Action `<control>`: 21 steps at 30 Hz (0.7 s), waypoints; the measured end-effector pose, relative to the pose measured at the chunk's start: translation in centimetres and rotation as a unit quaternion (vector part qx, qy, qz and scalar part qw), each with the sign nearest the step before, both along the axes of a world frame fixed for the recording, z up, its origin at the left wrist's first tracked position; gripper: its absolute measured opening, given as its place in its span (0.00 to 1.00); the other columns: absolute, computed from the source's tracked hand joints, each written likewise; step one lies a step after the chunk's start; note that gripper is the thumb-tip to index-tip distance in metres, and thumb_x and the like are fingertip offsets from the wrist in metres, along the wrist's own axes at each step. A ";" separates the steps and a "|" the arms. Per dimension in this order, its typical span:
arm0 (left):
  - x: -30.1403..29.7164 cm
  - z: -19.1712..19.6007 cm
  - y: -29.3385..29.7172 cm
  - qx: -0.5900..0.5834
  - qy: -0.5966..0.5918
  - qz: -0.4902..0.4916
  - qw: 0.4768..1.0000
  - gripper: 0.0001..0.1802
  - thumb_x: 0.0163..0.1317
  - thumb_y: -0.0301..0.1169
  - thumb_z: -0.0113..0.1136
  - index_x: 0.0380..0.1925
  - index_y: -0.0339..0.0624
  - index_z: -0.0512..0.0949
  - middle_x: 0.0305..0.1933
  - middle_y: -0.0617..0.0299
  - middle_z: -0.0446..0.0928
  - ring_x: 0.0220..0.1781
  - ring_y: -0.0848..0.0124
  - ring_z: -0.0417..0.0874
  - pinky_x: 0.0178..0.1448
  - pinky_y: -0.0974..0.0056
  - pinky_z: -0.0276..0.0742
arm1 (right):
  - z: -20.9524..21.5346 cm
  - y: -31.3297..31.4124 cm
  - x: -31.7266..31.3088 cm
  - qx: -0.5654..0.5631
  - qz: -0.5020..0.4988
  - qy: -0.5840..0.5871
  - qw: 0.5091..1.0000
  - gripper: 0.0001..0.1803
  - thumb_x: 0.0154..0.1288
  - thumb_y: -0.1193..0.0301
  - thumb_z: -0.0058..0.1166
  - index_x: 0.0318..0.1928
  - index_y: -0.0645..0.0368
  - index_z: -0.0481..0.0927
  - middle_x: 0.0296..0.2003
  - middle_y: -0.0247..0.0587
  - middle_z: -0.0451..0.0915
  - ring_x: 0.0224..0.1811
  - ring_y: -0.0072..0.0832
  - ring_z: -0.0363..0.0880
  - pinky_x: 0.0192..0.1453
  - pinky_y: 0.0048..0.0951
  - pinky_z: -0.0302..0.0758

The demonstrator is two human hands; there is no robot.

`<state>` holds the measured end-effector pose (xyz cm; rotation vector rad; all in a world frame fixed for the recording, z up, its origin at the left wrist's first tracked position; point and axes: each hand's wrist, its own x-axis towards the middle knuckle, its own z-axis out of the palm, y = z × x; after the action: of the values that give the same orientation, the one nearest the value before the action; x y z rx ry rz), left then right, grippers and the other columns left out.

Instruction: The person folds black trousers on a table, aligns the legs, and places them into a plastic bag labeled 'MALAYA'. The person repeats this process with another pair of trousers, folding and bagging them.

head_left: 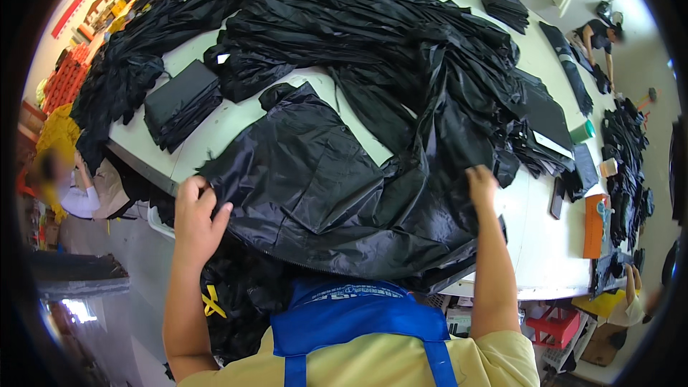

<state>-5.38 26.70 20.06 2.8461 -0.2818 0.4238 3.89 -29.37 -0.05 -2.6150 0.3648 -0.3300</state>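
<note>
A shiny black garment [322,179] lies spread on the pale worktable [537,236] right in front of me, with a square pocket panel on its front. My left hand [197,218] grips its left edge near the table's near-left corner. My right hand [481,185] presses flat on its right side, fingers spread. Behind it a large heap of black garments [401,50] covers the middle of the table.
A folded stack of black cloth [179,100] sits at the table's left. More black pieces [545,122], a green roll [584,130] and an orange box [593,226] lie at right. A person [600,36] bends over at far right; another sits at left.
</note>
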 end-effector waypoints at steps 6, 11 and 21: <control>7.5 6.6 0.1 -0.139 -0.173 0.017 0.975 0.11 0.63 0.32 0.56 0.32 0.33 0.73 0.33 0.47 0.74 0.41 0.49 0.74 0.46 0.55 0.69 | 8.3 -17.5 6.3 -0.164 -0.237 -0.190 0.938 0.17 0.67 0.65 0.50 0.50 0.63 0.76 0.42 0.47 0.79 0.37 0.45 0.74 0.49 0.39 0.71; 10.9 10.6 -2.6 -0.039 -0.152 0.003 0.988 0.14 0.66 0.37 0.55 0.29 0.36 0.71 0.21 0.48 0.71 0.26 0.49 0.74 0.32 0.55 0.68 | 24.9 12.4 1.6 0.348 0.201 -0.215 0.890 0.11 0.68 0.74 0.46 0.48 0.64 0.77 0.36 0.41 0.78 0.36 0.25 0.78 0.43 0.21 0.74; 13.9 14.5 -12.1 0.014 -0.208 -0.156 0.966 0.20 0.65 0.41 0.56 0.22 0.38 0.65 0.16 0.48 0.68 0.21 0.49 0.72 0.24 0.51 0.63 | 23.9 27.0 0.4 0.533 0.280 -0.019 0.798 0.13 0.68 0.66 0.55 0.34 0.65 0.79 0.24 0.29 0.76 0.27 0.15 0.69 0.34 0.21 0.68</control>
<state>8.54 14.61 34.51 2.6439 -0.8036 0.9482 4.29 -2.33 23.83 -1.4727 -0.2223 0.0513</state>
